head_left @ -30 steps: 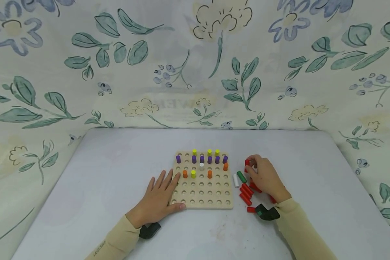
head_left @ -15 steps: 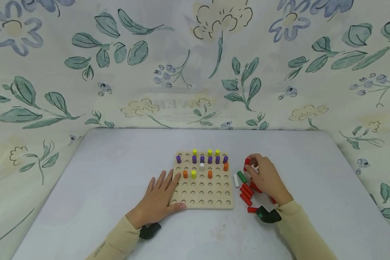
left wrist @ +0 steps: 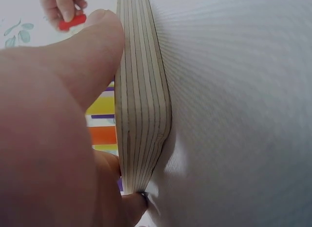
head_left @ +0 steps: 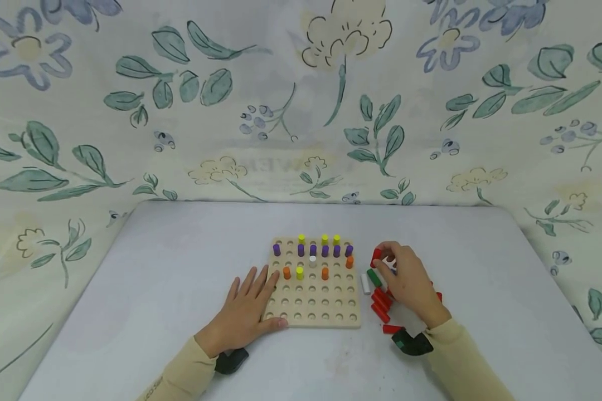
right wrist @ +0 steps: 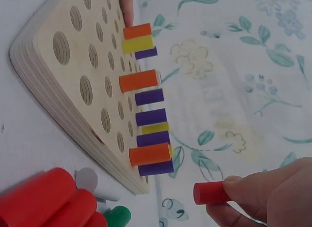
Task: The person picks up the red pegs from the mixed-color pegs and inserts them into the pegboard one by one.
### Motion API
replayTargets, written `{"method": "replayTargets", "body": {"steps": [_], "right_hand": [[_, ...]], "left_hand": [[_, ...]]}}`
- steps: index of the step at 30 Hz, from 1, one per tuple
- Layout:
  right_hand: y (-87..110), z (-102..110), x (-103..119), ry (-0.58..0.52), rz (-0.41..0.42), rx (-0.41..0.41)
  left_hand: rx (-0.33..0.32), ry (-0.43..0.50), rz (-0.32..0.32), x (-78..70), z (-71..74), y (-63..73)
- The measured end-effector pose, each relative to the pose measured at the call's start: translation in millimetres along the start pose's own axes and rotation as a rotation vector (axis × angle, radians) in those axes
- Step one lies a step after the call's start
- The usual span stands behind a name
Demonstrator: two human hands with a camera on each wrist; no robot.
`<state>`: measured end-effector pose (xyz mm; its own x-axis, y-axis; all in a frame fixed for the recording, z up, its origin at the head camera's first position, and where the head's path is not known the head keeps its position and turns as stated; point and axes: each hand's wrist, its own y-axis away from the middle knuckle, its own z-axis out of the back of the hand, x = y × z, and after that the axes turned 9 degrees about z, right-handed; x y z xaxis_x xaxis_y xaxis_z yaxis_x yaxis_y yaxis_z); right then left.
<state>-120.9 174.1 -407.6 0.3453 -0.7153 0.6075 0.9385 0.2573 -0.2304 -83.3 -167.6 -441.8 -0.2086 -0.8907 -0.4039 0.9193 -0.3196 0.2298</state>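
A wooden pegboard (head_left: 311, 303) lies on the table with several yellow, purple and orange pegs and one white peg standing in its far rows. My left hand (head_left: 248, 306) rests along its left edge, fingers spread and straight, thumb at the near left corner. In the left wrist view that thumb (left wrist: 100, 36) lies over the layered board edge (left wrist: 144, 100). To the right of the board, my right hand (head_left: 406, 278) pinches a red peg (head_left: 375, 258) between thumb and fingertips. The right wrist view shows this red peg (right wrist: 209, 193) held above the table, apart from the board.
Between board and right hand lie a white peg (head_left: 365, 284), a green peg (head_left: 374, 278) and several loose red pegs (head_left: 381, 305), some partly hidden under the hand. One red peg (head_left: 392, 329) sits nearer. A flowered cloth (head_left: 301, 111) hangs behind the table's far edge.
My right hand has shifted slightly left toward the board with the red peg, which now tilts more. The whole head view has dropped a little. The left hand stays on the board.
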Motion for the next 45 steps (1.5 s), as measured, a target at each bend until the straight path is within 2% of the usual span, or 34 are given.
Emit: {"method": "replayTargets", "body": {"steps": [15, 27, 40, 45], "right_hand": [[9.0, -6.9, 7.5, 0.012, 0.073, -0.009], [14.7, -14.1, 11.7, -0.008, 0.017, 0.032], [18.6, -23.8, 17.1, -0.031, 0.006, 0.073], [19.3, -28.6, 15.8, -0.012, 0.031, 0.068]], "left_hand": [[-0.010, -0.013, -0.010, -1.6, 0.7, 1.7], [-0.026, 0.000, -0.024, -0.6, 0.4, 2.6], [-0.038, -0.007, -0.026, 0.3, -0.7, 2.6], [-0.032, -0.009, -0.021, -0.2, 0.4, 2.8]]}}
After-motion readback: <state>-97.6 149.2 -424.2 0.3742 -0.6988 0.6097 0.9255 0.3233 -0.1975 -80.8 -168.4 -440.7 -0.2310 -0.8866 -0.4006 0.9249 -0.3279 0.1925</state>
